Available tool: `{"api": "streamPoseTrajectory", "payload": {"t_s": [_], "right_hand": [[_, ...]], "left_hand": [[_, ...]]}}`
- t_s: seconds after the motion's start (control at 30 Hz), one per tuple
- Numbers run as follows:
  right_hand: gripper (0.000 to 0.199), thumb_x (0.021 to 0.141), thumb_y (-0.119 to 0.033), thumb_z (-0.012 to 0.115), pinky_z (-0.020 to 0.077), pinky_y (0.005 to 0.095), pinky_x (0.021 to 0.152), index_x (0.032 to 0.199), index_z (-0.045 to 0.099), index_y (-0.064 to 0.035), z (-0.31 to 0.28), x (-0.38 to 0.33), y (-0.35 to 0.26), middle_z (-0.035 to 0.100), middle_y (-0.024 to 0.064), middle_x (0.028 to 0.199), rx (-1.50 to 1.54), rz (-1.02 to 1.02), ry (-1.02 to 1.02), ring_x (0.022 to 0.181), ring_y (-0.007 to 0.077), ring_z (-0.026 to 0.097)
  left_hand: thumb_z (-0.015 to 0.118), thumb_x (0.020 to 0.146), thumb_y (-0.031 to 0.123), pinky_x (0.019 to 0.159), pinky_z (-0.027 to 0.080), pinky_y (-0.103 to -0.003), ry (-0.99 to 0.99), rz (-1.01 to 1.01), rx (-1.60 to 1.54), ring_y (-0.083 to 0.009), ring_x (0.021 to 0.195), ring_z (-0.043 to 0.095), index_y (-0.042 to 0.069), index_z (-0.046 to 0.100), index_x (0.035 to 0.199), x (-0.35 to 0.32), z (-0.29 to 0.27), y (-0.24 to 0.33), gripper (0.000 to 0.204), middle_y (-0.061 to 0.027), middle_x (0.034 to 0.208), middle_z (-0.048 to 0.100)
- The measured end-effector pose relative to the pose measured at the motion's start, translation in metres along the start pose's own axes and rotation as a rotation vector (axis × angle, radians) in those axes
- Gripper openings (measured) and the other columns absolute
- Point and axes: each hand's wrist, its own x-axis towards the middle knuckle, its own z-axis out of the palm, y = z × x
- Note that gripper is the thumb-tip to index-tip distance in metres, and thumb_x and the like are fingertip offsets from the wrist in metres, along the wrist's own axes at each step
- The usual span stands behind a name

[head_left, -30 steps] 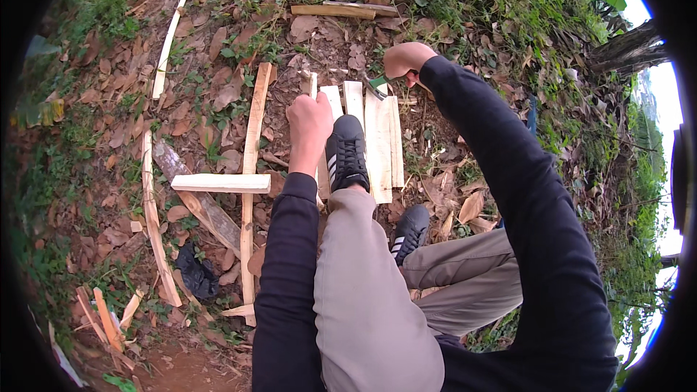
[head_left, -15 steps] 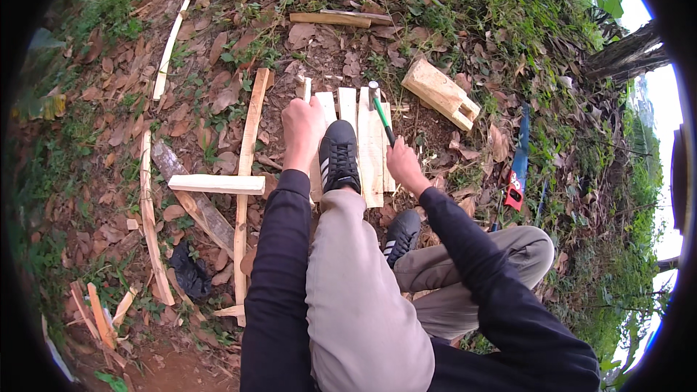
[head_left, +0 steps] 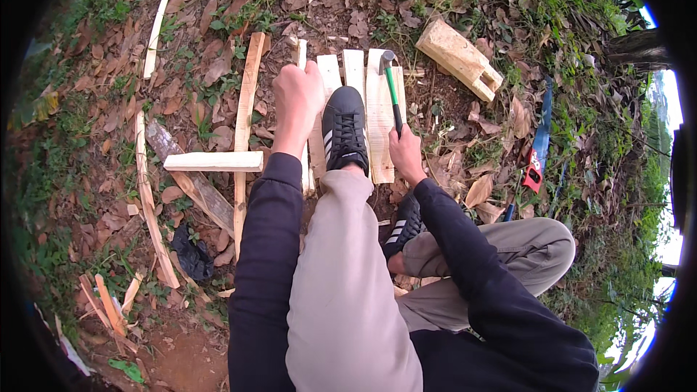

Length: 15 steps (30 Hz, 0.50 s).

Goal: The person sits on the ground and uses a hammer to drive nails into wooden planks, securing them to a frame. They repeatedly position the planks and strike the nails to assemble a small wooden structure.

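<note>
My right hand (head_left: 406, 154) is closed around the black grip of a hammer (head_left: 393, 94) with a green shaft. Its metal head is over the far end of a pale wooden slat (head_left: 380, 122). Several such slats lie side by side on the ground, pointing away from me. My left shoe (head_left: 344, 127), black with white stripes, rests on them. At the left of the row, my left hand (head_left: 296, 101) is closed in a fist or pinch beside a narrow strip (head_left: 302, 53). Whatever its fingers hold is hidden.
A notched wood block (head_left: 459, 59) lies beyond the slats on the right. A saw (head_left: 538, 141) with a red handle lies further right. To the left, a short board (head_left: 213, 161) crosses a long batten (head_left: 247, 112); a black plastic bag (head_left: 192, 253) sits nearby. Dry leaves cover much of the ground.
The whole view has shifted, so the slats appear higher. The hammer head has turned slightly and still hovers or rests at the slat's far end. My left hand stays closed.
</note>
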Motion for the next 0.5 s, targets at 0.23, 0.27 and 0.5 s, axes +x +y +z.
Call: {"api": "streamPoseTrajectory", "payload": {"t_s": [0.23, 0.27, 0.5], "right_hand": [[0.030, 0.098, -0.028, 0.054, 0.0502, 0.0597, 0.073, 0.097, 0.054, 0.0020, 0.011, 0.000, 0.009, 0.065, 0.0324, 0.080, -0.076, 0.045, 0.020, 0.080, 0.0517, 0.065], [0.031, 0.098, -0.029, 0.054, 0.0503, 0.0597, 0.074, 0.098, 0.055, 0.0020, 0.007, 0.001, 0.005, 0.066, 0.0324, 0.081, -0.065, 0.047, -0.003, 0.081, 0.0518, 0.065], [0.032, 0.099, -0.028, 0.054, 0.0504, 0.0595, 0.074, 0.095, 0.055, 0.0041, 0.005, -0.003, -0.006, 0.065, 0.0335, 0.081, -0.092, -0.004, 0.011, 0.081, 0.0521, 0.064]], "left_hand": [[0.050, 0.096, 0.030, 0.082, 0.055, -0.051, 0.048, -0.003, 0.026, -0.0466, 0.090, 0.070, -0.014, 0.070, 0.089, -0.009, -0.003, 0.009, 0.048, -0.0352, 0.087, 0.068], [0.050, 0.095, 0.030, 0.082, 0.054, -0.051, 0.057, 0.003, 0.033, -0.0463, 0.090, 0.070, -0.014, 0.070, 0.091, -0.008, -0.005, 0.006, 0.049, -0.0350, 0.088, 0.068], [0.051, 0.094, 0.029, 0.082, 0.055, -0.051, 0.063, 0.001, 0.019, -0.0479, 0.091, 0.069, -0.015, 0.069, 0.090, -0.009, -0.001, 0.009, 0.047, -0.0353, 0.087, 0.068]]}}
